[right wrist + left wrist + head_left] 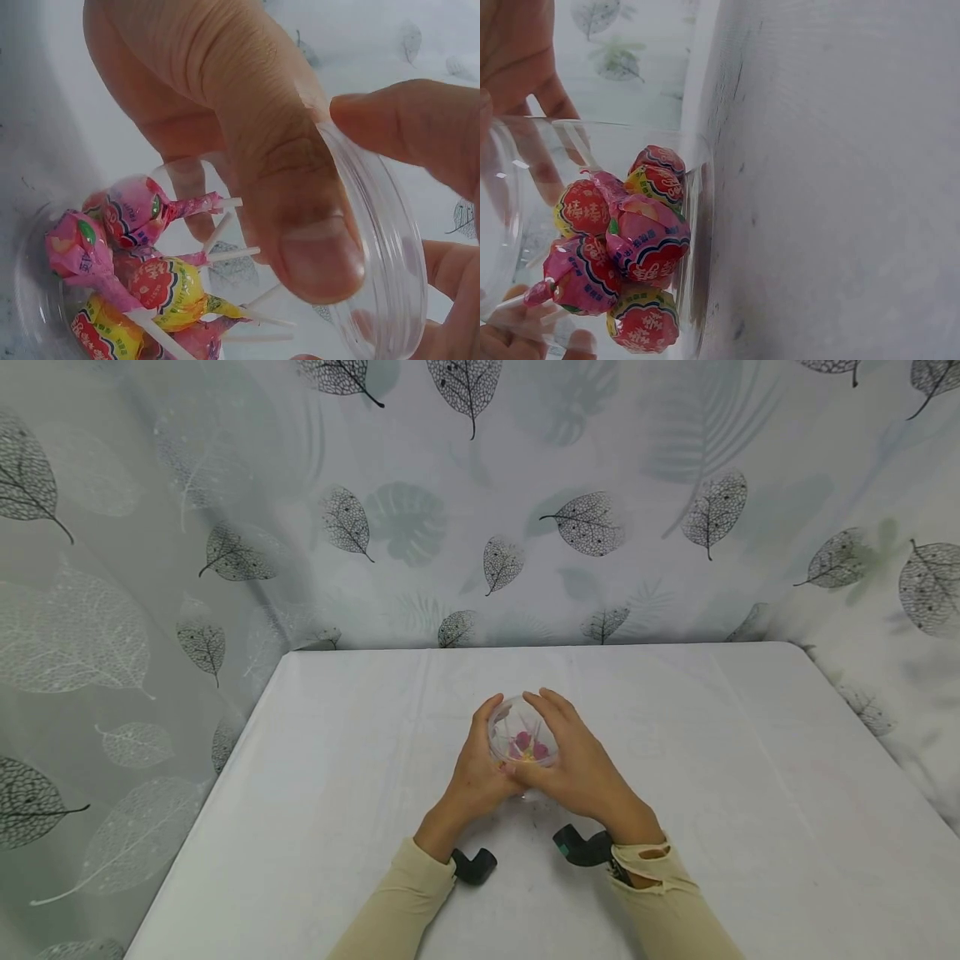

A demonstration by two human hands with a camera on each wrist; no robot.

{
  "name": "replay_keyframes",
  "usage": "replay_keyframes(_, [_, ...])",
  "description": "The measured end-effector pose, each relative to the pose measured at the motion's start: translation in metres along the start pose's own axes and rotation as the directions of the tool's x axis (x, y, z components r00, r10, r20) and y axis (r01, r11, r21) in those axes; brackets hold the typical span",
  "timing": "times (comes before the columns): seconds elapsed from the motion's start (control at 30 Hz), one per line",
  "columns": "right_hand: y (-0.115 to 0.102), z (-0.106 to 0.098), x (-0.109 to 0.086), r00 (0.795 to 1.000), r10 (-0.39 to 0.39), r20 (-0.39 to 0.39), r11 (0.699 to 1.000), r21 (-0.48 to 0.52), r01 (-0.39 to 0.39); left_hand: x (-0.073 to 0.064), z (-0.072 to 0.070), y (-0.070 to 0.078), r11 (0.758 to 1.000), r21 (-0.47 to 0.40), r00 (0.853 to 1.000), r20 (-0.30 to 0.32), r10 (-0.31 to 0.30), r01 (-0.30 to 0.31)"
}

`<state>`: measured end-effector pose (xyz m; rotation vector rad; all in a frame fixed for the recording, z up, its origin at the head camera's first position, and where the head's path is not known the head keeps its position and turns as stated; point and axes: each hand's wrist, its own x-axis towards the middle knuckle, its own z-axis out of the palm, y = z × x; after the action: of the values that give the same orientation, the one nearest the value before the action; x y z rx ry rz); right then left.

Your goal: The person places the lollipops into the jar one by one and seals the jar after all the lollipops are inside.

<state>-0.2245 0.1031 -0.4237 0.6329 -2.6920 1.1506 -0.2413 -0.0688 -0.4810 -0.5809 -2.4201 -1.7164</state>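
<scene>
A clear round plastic jar point(525, 727) stands between both hands over the white table. Pink and yellow wrapped lollipops point(649, 240) fill its lower part, their white sticks pointing toward the top. My right hand point(577, 760) grips it from the right. In the right wrist view its thumb point(300, 240) lies across the jar's upper wall, beside a clear ridged lid point(390, 255). Other fingertips rest around the lid's edge. From the left, my left hand point(476, 772) holds the jar near the top. The far sides of the hands are partly hidden behind it.
The white tabletop point(337, 777) extends around the hands. Leaf-patterned cloth point(405, 527) hangs behind it and along both sides. A dark camera point(581, 846) is strapped at the right wrist, another camera point(475, 867) at the left.
</scene>
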Motion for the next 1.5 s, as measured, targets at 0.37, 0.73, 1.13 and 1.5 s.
replay_keyframes(0.37, [-0.0001,0.0006,-0.0003,1.000,0.001,-0.019,1.000,0.017,-0.001,0.0009,0.0006,0.0004,1.000,0.011,1.000,-0.002,-0.018,0.018])
replay_keyframes(0.73, [0.0011,-0.0012,0.0000,1.000,-0.019,0.006,1.000,0.001,0.019,0.0009,0.0008,0.0001,1.000,0.006,1.000,-0.001,-0.014,0.014])
replay_keyframes(1.13, [0.0022,-0.0015,-0.0006,0.999,-0.021,0.031,1.000,-0.010,0.022,0.0004,0.0008,-0.0011,1.000,-0.014,1.000,0.004,0.002,-0.002])
replay_keyframes(1.5, [0.0017,-0.0004,-0.0008,1.000,-0.005,0.007,1.000,0.003,0.005,-0.0001,0.0011,-0.0004,1.000,-0.029,1.000,0.006,-0.005,0.005])
